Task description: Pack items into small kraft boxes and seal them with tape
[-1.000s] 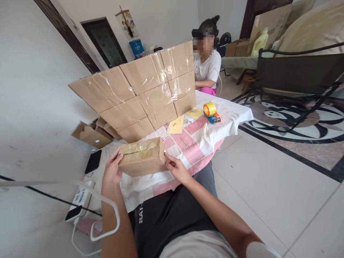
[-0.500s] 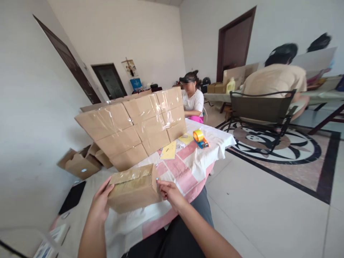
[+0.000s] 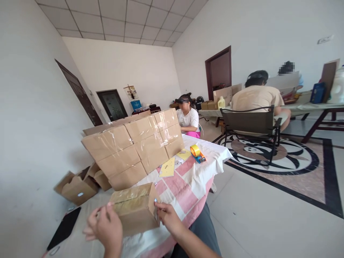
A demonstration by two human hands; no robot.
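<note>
A small taped cardboard box (image 3: 135, 215) rests on the table's near edge, clear tape running along its top. My right hand (image 3: 168, 216) is at its right end, fingers curled and fingertips gripping the edge by a small bluish spot. In front of the box's left end is my left hand (image 3: 106, 224), slightly blurred, its fingers bent and apart with nothing seen in them. A stack of taped boxes (image 3: 134, 147) stands just behind. To the right, a tape dispenser (image 3: 198, 154) with a yellow roll lies on the cloth.
Yellow cards (image 3: 167, 167) lie on the pink-and-white tablecloth (image 3: 185, 191). Open cartons (image 3: 77, 186) and a black flat object (image 3: 64, 227) are at the left. A person (image 3: 189, 116) sits across the table; another sits in a chair (image 3: 248, 123) at the right.
My left hand has come off the box's left end and moved toward me. My right hand stays at the right end. The view has tilted upward.
</note>
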